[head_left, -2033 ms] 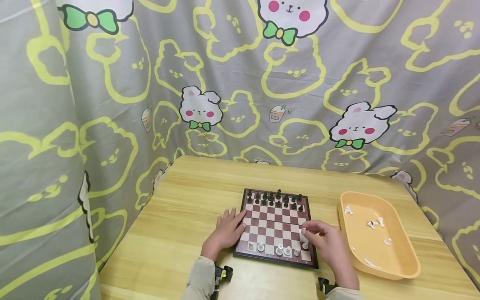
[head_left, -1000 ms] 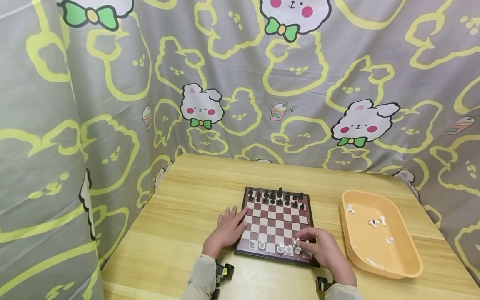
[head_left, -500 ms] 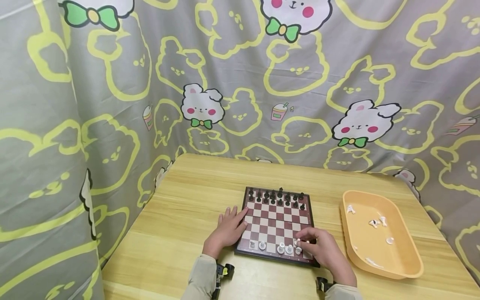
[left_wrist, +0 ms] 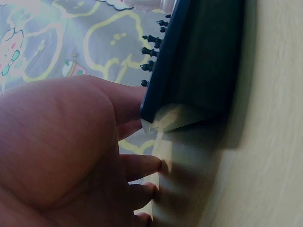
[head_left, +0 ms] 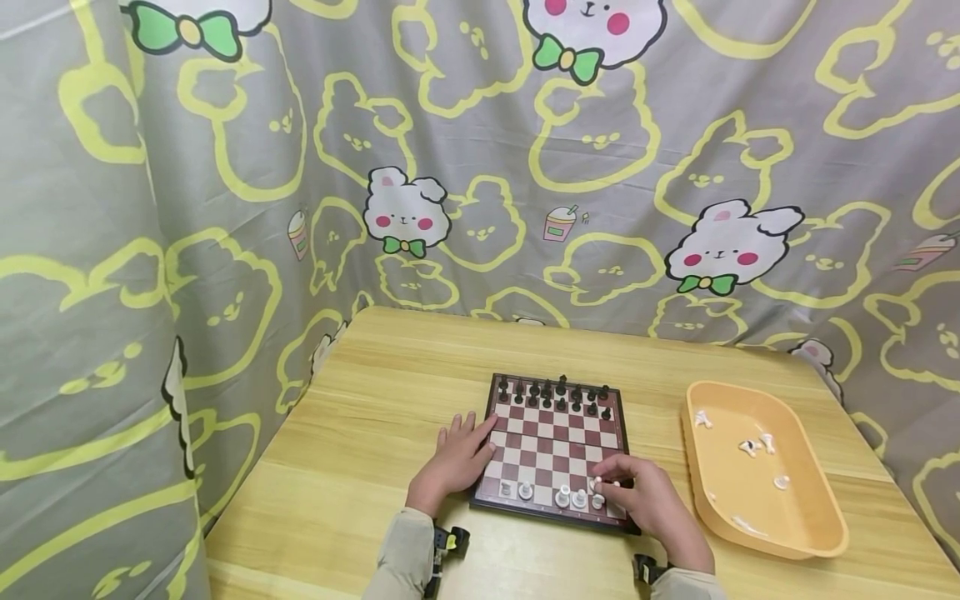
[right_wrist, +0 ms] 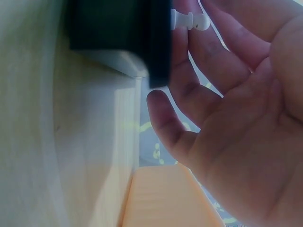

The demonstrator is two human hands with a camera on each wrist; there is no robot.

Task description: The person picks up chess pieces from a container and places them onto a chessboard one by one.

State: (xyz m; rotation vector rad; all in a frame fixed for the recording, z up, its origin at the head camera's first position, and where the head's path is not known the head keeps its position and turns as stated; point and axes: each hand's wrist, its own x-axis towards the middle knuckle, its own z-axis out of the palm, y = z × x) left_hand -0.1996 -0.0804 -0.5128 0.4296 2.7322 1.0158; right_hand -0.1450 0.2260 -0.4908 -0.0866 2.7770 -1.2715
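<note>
A magnetic-looking chessboard [head_left: 553,448] with red and cream squares lies on the wooden table. My right hand [head_left: 647,500] pinches a white chess pawn [head_left: 596,484] between thumb and forefinger, low over the board's near right squares. Just beyond those fingers stands another white pawn [right_wrist: 189,21], plain in the right wrist view. Several white pieces [head_left: 563,497] line the near row. My left hand [head_left: 450,461] rests at the board's left edge with fingers spread, thumb and forefinger touching the rim. Two rows of black pieces [head_left: 562,389] stand along the far side.
An orange tray [head_left: 829,508] sits right of the board, with several loose white pieces [head_left: 767,442] lying in it. A patterned curtain [head_left: 480,267] hangs behind and left of the table [head_left: 352,400]. A dark wrist strap [head_left: 649,569] circles each forearm.
My right hand has brought the white pawn from the board's right edge leftward and nearer, down beside the near row. For the last second it has stayed there. My left hand keeps its place.
</note>
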